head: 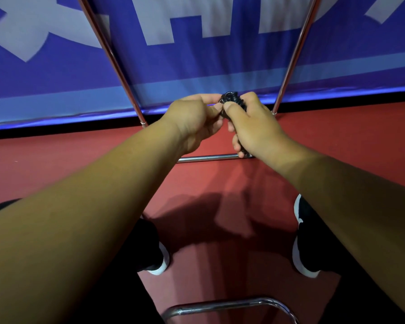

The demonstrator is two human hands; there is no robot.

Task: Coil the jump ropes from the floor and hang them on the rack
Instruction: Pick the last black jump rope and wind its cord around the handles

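Held together above the red floor point(80, 155), the right hand point(255, 127) grips a coiled black jump rope point(229, 100); the left hand point(192, 120) pinches it.

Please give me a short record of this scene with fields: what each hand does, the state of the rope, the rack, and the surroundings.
left hand: pinches the upper end of the jump rope
right hand: grips the jump rope, fingers curled round it
jump rope: black, gathered in a tight bundle, off the floor, not yet hung
rack: metal tubes beyond the hands
surroundings: red floor, blue banner behind
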